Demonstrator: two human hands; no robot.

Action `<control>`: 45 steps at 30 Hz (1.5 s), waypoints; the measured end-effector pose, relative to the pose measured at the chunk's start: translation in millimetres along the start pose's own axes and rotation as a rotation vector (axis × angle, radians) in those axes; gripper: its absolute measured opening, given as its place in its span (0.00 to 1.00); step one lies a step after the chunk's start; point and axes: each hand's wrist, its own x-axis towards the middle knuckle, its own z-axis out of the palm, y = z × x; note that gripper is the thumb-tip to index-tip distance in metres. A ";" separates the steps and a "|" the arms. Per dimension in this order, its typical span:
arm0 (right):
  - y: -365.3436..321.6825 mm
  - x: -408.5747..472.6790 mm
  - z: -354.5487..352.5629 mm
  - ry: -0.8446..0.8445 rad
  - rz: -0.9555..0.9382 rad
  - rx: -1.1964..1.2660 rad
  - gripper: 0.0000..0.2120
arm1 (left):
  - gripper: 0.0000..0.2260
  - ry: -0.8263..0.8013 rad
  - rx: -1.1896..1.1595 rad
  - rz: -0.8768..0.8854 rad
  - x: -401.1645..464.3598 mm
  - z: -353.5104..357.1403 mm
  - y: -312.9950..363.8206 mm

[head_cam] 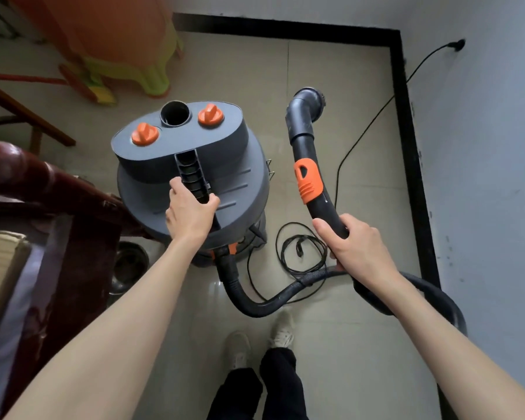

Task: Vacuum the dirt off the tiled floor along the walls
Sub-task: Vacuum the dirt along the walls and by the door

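Head view: the grey plastic vacuum cleaner [191, 177], drum-shaped with two orange knobs [145, 134] and a round port on top, stands on the glossy beige tiled floor [361, 344] at centre. The left hand [191, 215] curls around its ribbed black handle [194, 174]. At 3 o'clock, the right hand [355, 247] grips the curved black hose wand [308, 153] below its orange collar. A thin cord [303, 247] lies coiled between. No writing is legible.

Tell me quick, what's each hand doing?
Left hand: grips the vacuum's carry handle.
Right hand: grips the hose wand.
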 end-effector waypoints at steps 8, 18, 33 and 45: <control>17.8 -47.5 11.0 -0.027 0.048 0.112 0.21 | 0.33 -0.125 0.001 0.031 -38.7 -13.8 -36.9; 53.8 -94.2 19.2 -0.073 0.047 0.148 0.21 | 0.35 -0.219 0.020 0.024 -96.7 -21.5 -66.9; 100.5 -190.7 3.8 -0.052 0.070 0.063 0.24 | 0.32 -0.230 0.087 -0.020 -192.7 -14.6 -77.7; 96.3 -319.9 -46.4 0.144 0.079 0.155 0.18 | 0.24 -0.522 0.058 0.367 -303.2 -73.6 -45.0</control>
